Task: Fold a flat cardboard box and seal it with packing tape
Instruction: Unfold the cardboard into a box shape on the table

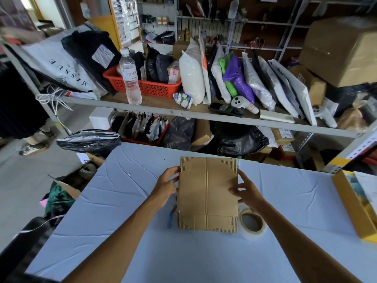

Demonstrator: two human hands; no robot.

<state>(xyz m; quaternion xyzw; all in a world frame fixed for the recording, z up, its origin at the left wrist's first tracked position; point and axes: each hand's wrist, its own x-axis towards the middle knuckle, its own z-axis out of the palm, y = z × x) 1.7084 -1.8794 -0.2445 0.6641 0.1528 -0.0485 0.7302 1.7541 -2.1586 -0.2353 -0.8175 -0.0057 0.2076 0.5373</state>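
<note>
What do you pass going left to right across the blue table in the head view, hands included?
left hand → flat cardboard box → right hand → roll of packing tape → open yellow box

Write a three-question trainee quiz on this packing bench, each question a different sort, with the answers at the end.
1. True or false: the cardboard box is already folded into shape and taped.
2. Which hands hold the box? A) left hand only B) right hand only C) both, one on each side edge
3. Fill in: the roll of packing tape lies on the white table beside the box's near ______ corner.

Key
1. False: it is still flat, and no tape shows on it.
2. C
3. right, partly hidden under the right wrist.
</note>
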